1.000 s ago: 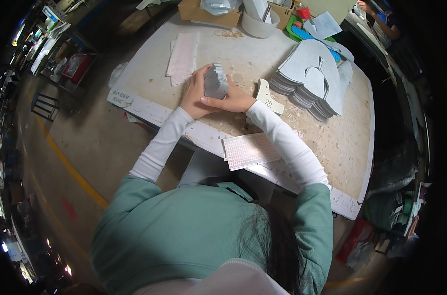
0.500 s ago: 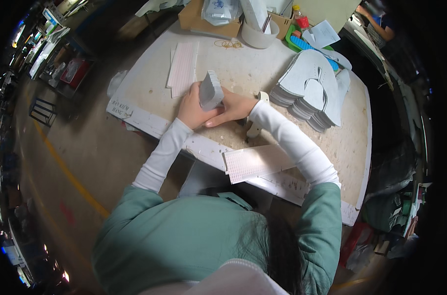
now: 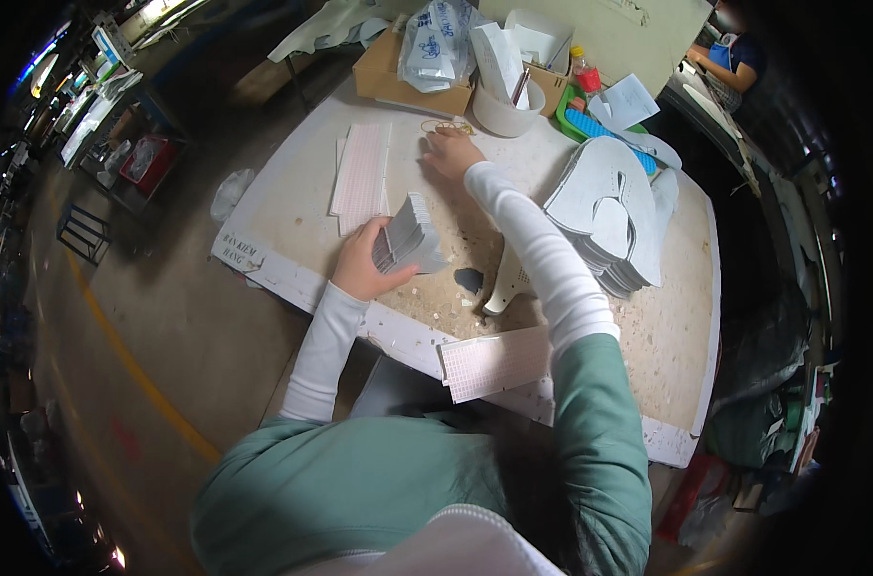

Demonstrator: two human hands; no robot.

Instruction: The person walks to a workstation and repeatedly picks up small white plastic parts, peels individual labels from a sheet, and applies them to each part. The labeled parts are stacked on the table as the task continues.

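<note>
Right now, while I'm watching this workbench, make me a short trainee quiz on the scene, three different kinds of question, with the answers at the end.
1. Which hand holds the small stack of grey pieces?
2. True or false: as pictured, the round white bowl stands to the right of the cardboard box.
3. Which of these is nearest to the right hand?
a) the bottle
b) the thin yellowish loops
c) the dark stool

Key:
1. The left hand.
2. True.
3. b
</note>
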